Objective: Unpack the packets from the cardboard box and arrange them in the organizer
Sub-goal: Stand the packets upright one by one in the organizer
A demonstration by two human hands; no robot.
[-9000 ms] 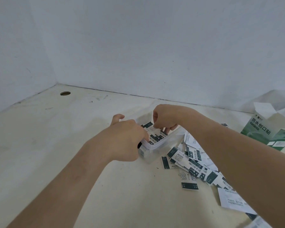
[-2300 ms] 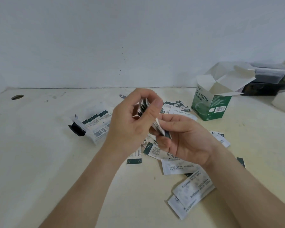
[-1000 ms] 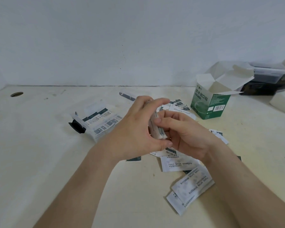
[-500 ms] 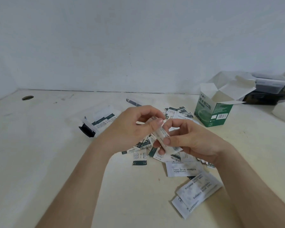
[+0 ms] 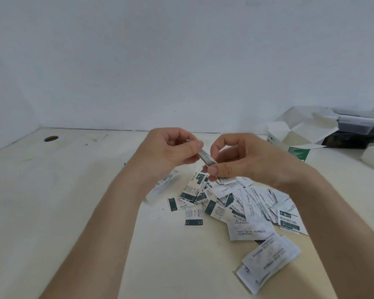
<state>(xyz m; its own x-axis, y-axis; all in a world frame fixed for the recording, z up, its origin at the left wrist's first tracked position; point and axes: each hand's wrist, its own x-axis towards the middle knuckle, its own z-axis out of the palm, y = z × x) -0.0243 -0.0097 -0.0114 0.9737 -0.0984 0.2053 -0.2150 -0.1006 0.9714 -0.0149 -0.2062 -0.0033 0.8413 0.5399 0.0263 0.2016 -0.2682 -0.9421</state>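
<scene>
Centrally, the left hand [image 5: 171, 147] and right hand [image 5: 242, 160] each pinched one end of a thin stack of packets [image 5: 206, 157] above the table [image 5: 52, 212]. Below them loose packets [image 5: 251, 212] sprawled from the centre to the near right. What seemed to be the clear organizer [image 5: 160, 189] lay half hidden behind the left forearm [image 5: 127, 201]. The open cardboard box [image 5: 298, 153] stood far right. Broad tabletop ran left to the wall [image 5: 181, 61].

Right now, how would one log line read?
left hand: pinches thin white packet stack | right hand: pinches same stack | green cardboard box: open
</scene>
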